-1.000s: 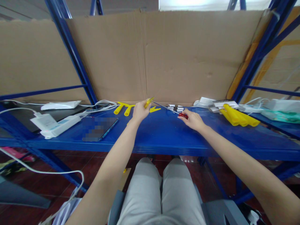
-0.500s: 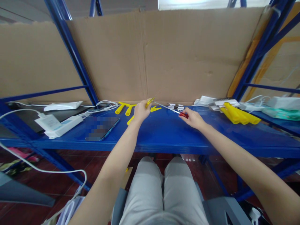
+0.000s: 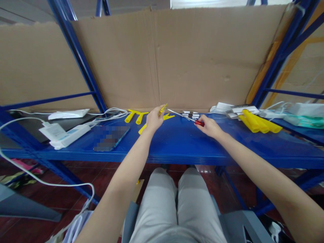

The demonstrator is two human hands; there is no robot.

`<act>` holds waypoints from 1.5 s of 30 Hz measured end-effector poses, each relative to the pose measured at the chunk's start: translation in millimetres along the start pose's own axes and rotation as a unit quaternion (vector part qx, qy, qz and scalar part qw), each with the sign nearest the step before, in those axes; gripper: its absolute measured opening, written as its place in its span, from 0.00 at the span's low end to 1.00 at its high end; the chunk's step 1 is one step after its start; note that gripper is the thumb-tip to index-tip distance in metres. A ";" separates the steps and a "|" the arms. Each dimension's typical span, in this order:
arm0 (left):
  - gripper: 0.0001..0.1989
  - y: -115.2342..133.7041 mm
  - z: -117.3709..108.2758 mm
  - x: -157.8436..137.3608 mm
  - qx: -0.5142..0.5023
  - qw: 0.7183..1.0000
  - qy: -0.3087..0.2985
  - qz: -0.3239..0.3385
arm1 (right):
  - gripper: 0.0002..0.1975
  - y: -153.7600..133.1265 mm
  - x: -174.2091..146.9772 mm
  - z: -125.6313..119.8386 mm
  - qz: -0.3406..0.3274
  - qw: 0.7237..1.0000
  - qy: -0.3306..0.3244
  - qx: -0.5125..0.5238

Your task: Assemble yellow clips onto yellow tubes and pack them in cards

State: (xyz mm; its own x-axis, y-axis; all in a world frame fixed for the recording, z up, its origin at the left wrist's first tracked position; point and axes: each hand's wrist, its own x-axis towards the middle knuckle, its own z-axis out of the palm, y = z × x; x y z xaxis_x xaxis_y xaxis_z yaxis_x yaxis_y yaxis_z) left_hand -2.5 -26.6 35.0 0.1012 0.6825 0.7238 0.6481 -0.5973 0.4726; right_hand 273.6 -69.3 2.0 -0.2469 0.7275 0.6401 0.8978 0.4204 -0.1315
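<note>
My left hand [image 3: 155, 118] is closed on a small yellow plastic piece [image 3: 164, 108], held up above the blue shelf [image 3: 182, 143]. In my right hand [image 3: 209, 126] is a screwdriver [image 3: 199, 123] with a red handle and a long metal shaft. Its shaft points left, and the tip is at or close to the yellow piece; contact is too small to make out. Behind and below my left hand lie more yellow plastic parts [image 3: 138, 118], some with tube-like ends, and a thin branched yellow piece [image 3: 169, 116].
A phone [image 3: 111, 138] and a white power strip [image 3: 69, 136] with a plugged-in charger [image 3: 52, 131] lie on the left. Yellow tubes [image 3: 258, 122] and white packets [image 3: 222, 107] are on the right. A cardboard sheet [image 3: 192, 60] stands behind, between blue posts.
Both hands keep their grips and stay nearly in place. The yellow piece in my left hand is tilted slightly differently, and the whole view has shifted a little.
</note>
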 end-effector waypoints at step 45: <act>0.16 -8.8 6.5 3.0 0.039 0.998 0.027 0.041 | 0.09 -8.7 0.9 1.1 0.025 0.998 -0.064 0.017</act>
State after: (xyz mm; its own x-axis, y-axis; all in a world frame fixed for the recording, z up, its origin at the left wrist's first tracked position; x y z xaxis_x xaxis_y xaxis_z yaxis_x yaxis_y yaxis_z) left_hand -3.0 -16.6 29.8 0.1173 0.6078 0.7854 0.6960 -0.6145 0.3715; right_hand 265.1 -71.7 2.9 -0.2482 0.8105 0.5306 0.8981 0.3978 -0.1875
